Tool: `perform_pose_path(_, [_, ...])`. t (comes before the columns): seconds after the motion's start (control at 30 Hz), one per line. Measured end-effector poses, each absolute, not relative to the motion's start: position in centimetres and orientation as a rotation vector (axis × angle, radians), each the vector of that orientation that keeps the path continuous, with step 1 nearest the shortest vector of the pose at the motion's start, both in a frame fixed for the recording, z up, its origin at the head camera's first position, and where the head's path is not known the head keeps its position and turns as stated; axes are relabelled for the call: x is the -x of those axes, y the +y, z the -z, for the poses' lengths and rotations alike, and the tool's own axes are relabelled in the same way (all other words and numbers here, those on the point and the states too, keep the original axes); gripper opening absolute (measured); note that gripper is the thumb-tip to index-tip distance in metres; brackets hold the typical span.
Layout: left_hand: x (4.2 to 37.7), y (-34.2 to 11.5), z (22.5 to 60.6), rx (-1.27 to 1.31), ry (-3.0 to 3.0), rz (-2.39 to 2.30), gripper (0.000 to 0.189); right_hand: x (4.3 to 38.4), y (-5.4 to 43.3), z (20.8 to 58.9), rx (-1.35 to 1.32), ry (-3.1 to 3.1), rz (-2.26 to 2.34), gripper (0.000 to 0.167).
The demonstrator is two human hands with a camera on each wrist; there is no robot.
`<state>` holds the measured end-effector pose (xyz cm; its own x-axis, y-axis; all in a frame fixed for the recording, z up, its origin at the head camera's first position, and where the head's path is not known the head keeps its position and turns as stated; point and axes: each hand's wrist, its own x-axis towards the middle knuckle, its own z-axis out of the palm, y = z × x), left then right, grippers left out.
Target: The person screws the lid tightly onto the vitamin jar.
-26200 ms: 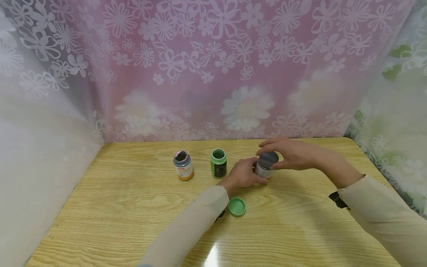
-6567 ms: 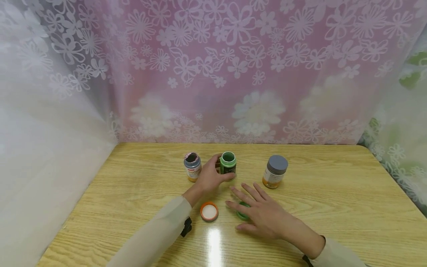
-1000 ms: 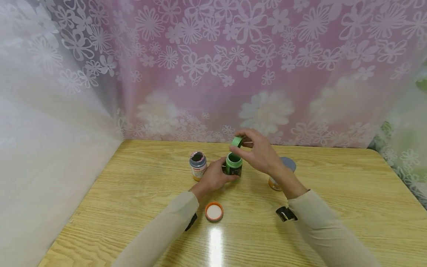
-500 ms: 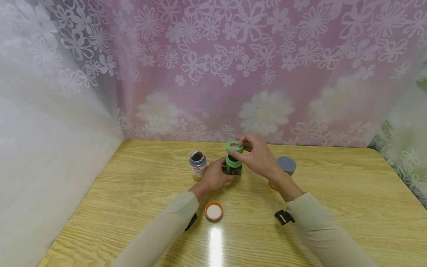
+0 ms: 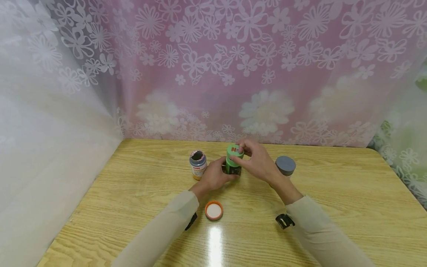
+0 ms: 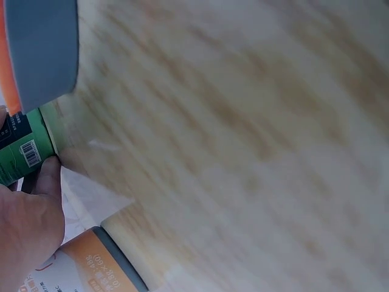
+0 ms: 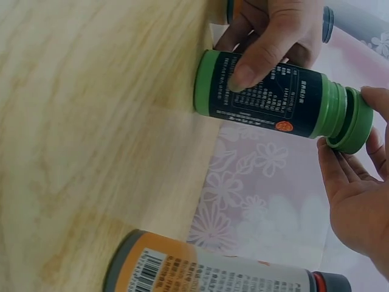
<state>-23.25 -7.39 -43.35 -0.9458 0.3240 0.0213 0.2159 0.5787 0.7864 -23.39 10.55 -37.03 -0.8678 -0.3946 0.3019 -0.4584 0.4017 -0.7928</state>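
Note:
My left hand grips the lower part of a green bottle that stands upright on the table. In the right wrist view, the thumb lies across the bottle's dark label. My right hand pinches a green lid by its edge over the bottle's mouth. The right wrist view shows this lid slightly tilted against the threaded neck, with part of the thread still exposed. Part of the left hand also shows in the left wrist view beside the bottle's base.
Left of the green bottle stands an uncovered grey-necked jar with torn foil round its mouth. A grey-lidded jar is at the right, partly behind the right arm. Nearer the front, a lid with an orange rim lies inner side up.
The right hand was earlier at the grey-lidded jar, then over the green lid on the table. It has since raised that lid, turned it over and lowered it onto the green bottle's mouth.

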Motion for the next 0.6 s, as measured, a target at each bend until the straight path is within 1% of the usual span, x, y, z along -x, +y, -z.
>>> perform_pose_path(0.6, [23.15,-7.42,43.48,-0.473,2.690,-1.326,0.055,23.34,10.59,38.08,-0.860,-2.568,-1.429,0.031])
